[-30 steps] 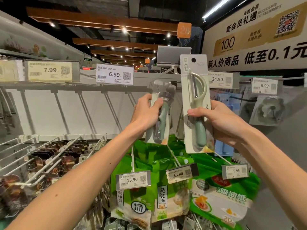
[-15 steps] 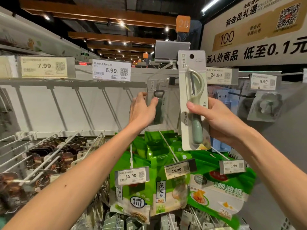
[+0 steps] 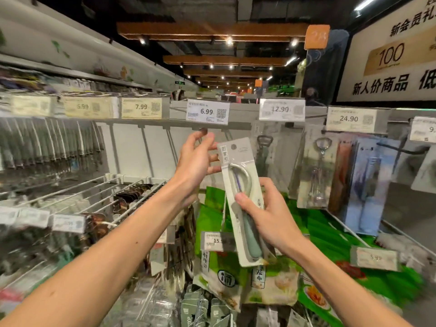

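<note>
Left hand [image 3: 195, 161] off the opener [image 3: 264, 149] now, fingers [image 3: 204, 139] apart; right hand [image 3: 271, 213] tight around peeler pack [image 3: 238, 159]

Shelf rail [image 3: 106, 121], left to right, we list the price tags: 7.99 tag [image 3: 141, 107], 6.99 tag [image 3: 207, 112], 12.90 tag [image 3: 280, 109], 24.90 tag [image 3: 349, 119].

Under the 12.90 tag hangs the opener pack [image 3: 264, 149], and right of it the corkscrew pack [image 3: 317, 175].

Before the opener pack we hold the peeler pack [image 3: 240, 166], top tilted left. Our right hand [image 3: 271, 215] is at its lower half, and our left hand [image 3: 195, 164] is at its upper left edge, below the 6.99 tag.

Beneath the peeler pack hang the bags [image 3: 221, 274], with the wire pegs [image 3: 77, 192] to their left.
</note>
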Available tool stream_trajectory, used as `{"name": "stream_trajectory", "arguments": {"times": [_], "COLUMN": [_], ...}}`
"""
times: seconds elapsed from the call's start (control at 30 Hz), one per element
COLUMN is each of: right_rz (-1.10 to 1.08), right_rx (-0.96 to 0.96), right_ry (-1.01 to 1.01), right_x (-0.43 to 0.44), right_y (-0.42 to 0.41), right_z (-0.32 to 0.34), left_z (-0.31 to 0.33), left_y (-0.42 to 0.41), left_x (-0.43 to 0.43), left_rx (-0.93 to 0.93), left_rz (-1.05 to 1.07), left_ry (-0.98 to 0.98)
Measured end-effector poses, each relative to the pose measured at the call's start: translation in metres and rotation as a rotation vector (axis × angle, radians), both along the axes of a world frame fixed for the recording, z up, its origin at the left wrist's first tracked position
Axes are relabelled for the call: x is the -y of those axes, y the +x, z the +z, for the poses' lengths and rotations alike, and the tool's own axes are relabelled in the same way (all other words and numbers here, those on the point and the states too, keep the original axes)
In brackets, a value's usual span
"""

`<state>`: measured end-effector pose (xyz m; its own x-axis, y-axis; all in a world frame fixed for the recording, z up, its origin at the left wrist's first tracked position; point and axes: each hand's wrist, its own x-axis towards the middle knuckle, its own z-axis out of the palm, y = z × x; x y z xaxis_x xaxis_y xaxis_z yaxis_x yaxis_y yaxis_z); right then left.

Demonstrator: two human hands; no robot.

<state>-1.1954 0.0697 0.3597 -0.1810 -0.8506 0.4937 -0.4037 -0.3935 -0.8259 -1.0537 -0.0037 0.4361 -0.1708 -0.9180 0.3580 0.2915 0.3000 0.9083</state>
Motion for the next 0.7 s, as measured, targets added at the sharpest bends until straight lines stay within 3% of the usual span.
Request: {"name": "stream_trajectory", "arguments": {"times": [0.17, 0.33, 0.7], "right_rz": [0.055, 0.071, 0.118], "right_rx": [0.026, 0.008, 0.016], "right_ry": [-0.026, -0.074, -0.098], "right_x": [0.012, 0.023, 0.062], "right_y": [0.016, 0.022, 0.029], "right_z": [0.008, 0.025, 0.040], "left_z": [0.008, 0.018, 0.025], "left_y": [0.019, 0.030, 0.034], "left_x": [-0.006, 0.000, 0.036], "left_rx": [0.194, 0.387, 0.511], "left_rz": [0.178, 0.218, 0.317], "left_ry": [-0.202, -0.406, -0.602]}}
